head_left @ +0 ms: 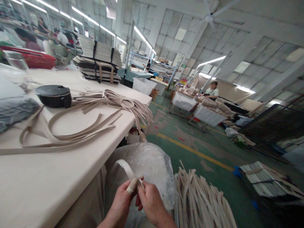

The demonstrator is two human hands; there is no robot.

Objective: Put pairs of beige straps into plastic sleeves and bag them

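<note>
Low in front of me, beside the table corner, my left hand (124, 198) pinches a pale fabric strap (126, 168), whose free end curves up and to the left. The left thumb wears a whitish wrap. My right hand (151, 199) is closed right against the left one, with a slim pale edge of the strap at its thumb. The fingers hide the rest of the strap. Behind the hands bulges a clear plastic bag (152, 161). Many cut beige strips (201, 199) hang in a thick bunch to the right.
The cream-covered table (95, 171) at left bears loose beige straps (64, 139), a tied strap bundle (121, 101), a black lidded container (54, 95) and stacked fabric panels (97, 60). White bins (209, 115) and a co-worker (213, 90) are farther off. A strapped stack (266, 180) stands right.
</note>
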